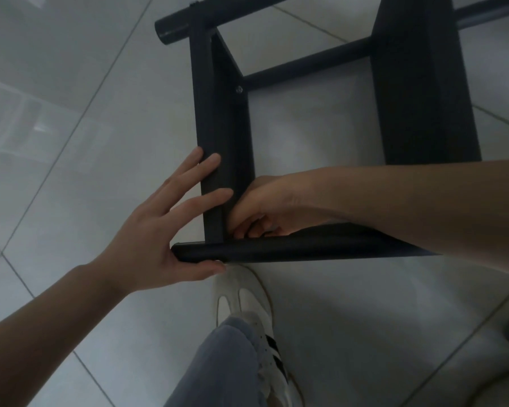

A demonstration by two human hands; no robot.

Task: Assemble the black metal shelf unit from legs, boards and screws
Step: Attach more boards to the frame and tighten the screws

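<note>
The black shelf unit lies on its side on the tiled floor. Its left board (pixel 218 113) runs from the far leg (pixel 171 24) down to the near leg (pixel 306 248). A second board (pixel 417 83) stands to the right. My left hand (pixel 159 230) presses straight, spread fingers on the left board, with its thumb under the near leg's end. My right hand (pixel 271 207) reaches inside the frame, its fingers curled tight at the corner where board meets near leg; anything between them is hidden. A screw head (pixel 239 89) shows on the board's inner flange.
Another black tube (pixel 306 64) spans between the two boards further back. My foot in a white shoe (pixel 247 306) and my jeans leg (pixel 218 371) are just below the near leg. Pale floor tiles (pixel 71 113) surround the frame.
</note>
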